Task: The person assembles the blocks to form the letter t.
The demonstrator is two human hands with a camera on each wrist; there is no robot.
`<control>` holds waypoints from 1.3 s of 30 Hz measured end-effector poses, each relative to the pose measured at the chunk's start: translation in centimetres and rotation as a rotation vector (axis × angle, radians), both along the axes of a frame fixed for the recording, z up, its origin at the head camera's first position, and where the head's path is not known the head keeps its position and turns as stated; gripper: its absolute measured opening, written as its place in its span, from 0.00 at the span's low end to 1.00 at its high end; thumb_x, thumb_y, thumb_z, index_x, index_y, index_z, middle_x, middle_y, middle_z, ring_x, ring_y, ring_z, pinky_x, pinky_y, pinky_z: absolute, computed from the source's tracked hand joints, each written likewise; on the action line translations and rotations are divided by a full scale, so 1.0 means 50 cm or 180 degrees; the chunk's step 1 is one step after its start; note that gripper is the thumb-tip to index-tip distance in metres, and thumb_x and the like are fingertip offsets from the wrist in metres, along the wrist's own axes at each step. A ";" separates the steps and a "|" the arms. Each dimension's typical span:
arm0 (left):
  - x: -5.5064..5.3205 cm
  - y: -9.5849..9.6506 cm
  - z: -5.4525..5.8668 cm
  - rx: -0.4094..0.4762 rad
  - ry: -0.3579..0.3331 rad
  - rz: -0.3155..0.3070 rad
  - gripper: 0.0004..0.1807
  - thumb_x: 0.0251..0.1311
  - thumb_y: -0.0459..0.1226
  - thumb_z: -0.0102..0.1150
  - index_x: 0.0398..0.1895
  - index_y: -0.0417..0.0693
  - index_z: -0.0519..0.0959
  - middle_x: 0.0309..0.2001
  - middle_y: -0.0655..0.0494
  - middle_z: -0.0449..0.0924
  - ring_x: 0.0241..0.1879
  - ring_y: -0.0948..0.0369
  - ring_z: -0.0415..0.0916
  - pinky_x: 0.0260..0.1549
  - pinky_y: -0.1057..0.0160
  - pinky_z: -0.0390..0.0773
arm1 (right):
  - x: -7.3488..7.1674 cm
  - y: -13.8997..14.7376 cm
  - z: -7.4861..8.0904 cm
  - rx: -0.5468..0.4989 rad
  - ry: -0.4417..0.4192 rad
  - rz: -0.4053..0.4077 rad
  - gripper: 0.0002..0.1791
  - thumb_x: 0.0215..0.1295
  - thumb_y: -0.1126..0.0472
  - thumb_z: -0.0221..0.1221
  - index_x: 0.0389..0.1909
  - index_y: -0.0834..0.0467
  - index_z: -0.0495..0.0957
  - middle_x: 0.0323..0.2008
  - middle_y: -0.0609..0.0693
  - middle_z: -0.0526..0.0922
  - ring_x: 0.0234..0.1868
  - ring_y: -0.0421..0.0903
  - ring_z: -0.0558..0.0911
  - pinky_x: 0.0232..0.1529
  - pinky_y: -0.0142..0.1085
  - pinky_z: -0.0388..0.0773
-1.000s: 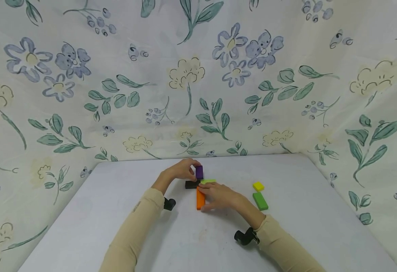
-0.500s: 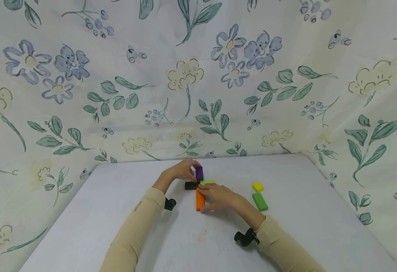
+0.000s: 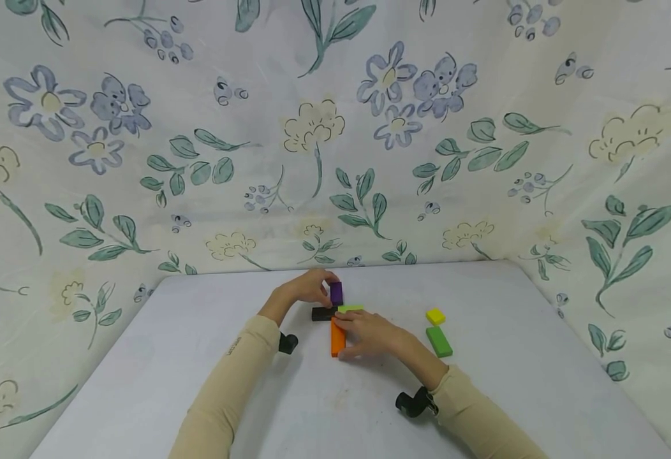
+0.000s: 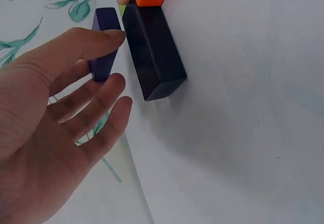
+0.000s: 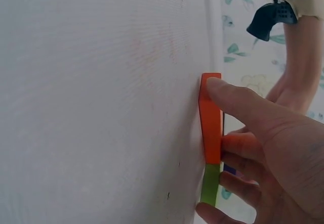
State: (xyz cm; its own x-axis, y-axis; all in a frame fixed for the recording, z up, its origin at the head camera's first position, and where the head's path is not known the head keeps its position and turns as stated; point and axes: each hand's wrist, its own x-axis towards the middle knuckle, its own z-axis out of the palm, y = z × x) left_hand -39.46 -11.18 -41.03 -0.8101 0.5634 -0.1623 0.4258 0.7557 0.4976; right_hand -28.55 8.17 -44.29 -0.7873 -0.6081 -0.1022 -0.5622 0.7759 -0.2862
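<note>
My left hand (image 3: 311,287) pinches a purple block (image 3: 336,293) between thumb and fingers at the far end of a small cross of blocks. Its thumb lies on the purple block (image 4: 104,21) in the left wrist view, the lower fingers loosely bent. A black block (image 3: 323,313) forms the left arm of the cross, a lime block (image 3: 351,308) the right, partly covered by fingers. The orange block (image 3: 338,341) points toward me. My right hand (image 3: 370,333) holds that orange block (image 5: 211,128), thumb at its near end and index finger near the other, with further fingers beside the lime block (image 5: 209,183).
To the right on the white table (image 3: 169,382) lie a yellow block (image 3: 435,316) and, just nearer, a longer green block (image 3: 439,342). A flowered cloth (image 3: 312,172) hangs behind the table's far edge. Wrist cameras (image 3: 412,404) jut from both sleeves.
</note>
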 end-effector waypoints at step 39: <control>-0.015 0.010 0.015 -0.0367 -0.0152 -0.0095 0.30 0.54 0.37 0.71 0.62 0.46 0.74 0.59 0.47 0.77 0.49 0.56 0.78 0.55 0.55 0.79 | -0.003 0.003 -0.004 0.0040 0.0023 -0.0024 0.45 0.58 0.35 0.63 0.73 0.50 0.63 0.75 0.45 0.62 0.76 0.50 0.60 0.69 0.59 0.64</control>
